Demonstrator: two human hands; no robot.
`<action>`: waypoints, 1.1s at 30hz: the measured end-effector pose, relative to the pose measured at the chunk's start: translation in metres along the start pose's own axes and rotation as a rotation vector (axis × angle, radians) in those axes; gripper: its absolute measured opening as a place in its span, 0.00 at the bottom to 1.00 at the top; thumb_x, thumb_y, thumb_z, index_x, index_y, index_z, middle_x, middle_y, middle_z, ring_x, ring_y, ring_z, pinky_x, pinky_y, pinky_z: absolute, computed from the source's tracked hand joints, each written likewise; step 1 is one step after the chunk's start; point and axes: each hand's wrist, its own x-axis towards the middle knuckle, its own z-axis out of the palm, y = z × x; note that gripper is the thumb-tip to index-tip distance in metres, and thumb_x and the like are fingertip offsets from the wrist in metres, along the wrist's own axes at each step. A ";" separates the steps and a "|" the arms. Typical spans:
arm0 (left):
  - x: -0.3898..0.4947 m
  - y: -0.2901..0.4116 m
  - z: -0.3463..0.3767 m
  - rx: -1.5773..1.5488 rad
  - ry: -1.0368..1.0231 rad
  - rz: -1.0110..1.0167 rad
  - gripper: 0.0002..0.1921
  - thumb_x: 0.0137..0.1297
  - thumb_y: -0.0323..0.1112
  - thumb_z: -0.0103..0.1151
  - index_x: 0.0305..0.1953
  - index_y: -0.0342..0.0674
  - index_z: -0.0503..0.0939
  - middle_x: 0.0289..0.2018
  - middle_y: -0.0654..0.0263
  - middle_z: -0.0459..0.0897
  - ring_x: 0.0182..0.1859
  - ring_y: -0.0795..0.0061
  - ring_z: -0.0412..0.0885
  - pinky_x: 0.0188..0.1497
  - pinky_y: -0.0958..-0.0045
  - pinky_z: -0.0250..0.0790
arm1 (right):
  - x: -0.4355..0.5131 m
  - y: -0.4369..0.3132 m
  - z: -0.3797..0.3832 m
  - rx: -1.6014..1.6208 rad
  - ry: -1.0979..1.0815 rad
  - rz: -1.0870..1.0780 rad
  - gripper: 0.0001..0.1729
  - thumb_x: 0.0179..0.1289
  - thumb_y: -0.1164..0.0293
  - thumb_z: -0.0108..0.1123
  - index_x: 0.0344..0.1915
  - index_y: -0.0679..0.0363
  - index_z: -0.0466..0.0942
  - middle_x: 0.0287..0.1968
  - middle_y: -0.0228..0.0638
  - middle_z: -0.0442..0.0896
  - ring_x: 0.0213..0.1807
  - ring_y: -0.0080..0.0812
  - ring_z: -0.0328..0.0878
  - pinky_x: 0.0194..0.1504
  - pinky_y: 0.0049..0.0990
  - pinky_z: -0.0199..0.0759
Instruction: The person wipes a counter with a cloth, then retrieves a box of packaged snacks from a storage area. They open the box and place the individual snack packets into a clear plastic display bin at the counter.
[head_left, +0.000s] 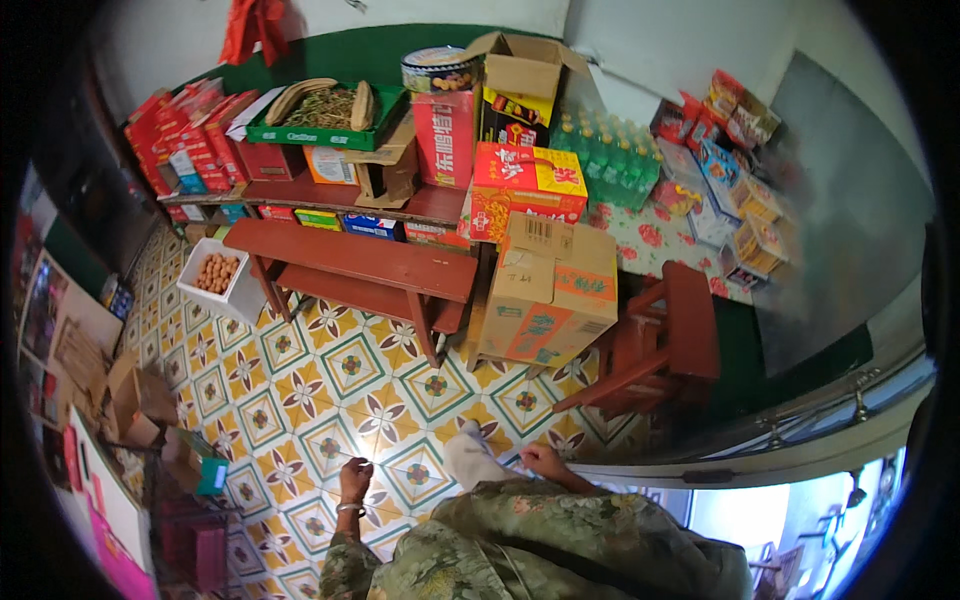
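Observation:
My left hand (356, 478), with a bracelet at its wrist, hangs over the patterned floor tiles (351, 365). Its fingers are curled in, and nothing shows in them. On the other side, my right hand (545, 459) is also curled beside my light trouser leg (472, 454), with no object visible in it. Both hands are apart from the furniture. Ahead of me stand a reddish-brown wooden bench (360, 259) and a large cardboard carton (551, 292). A red and yellow box (525, 184) lies behind the carton.
Eggs fill a white foam box (225, 296) left of the bench. A green tray (322, 135) holds dried gourds and plant matter. Green bottles (607, 161) and packets stand on a flowered tablecloth (645, 240). A wooden seat (660, 345) stands right; cardboard boxes (139, 405) lie left.

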 end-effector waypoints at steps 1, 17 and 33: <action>0.018 0.006 0.005 -0.037 -0.053 -0.015 0.16 0.60 0.33 0.66 0.47 0.30 0.82 0.29 0.57 0.87 0.32 0.72 0.84 0.37 0.69 0.76 | 0.020 -0.004 0.007 0.054 0.008 0.042 0.12 0.69 0.66 0.58 0.41 0.65 0.81 0.29 0.37 0.83 0.30 0.31 0.81 0.35 0.33 0.74; 0.227 0.091 -0.013 0.427 -0.487 -0.040 0.20 0.59 0.42 0.67 0.45 0.30 0.83 0.33 0.55 0.89 0.34 0.68 0.89 0.37 0.71 0.81 | 0.204 -0.218 -0.027 -0.072 0.220 -0.125 0.15 0.74 0.66 0.54 0.52 0.65 0.77 0.36 0.35 0.83 0.37 0.26 0.81 0.41 0.30 0.75; 0.463 0.206 -0.005 -0.116 -0.548 0.160 0.10 0.64 0.24 0.58 0.46 0.29 0.80 0.29 0.66 0.84 0.32 0.81 0.79 0.35 0.77 0.72 | 0.269 -0.338 -0.035 -0.172 0.446 -0.105 0.16 0.70 0.69 0.57 0.54 0.63 0.76 0.37 0.33 0.82 0.39 0.26 0.80 0.41 0.29 0.73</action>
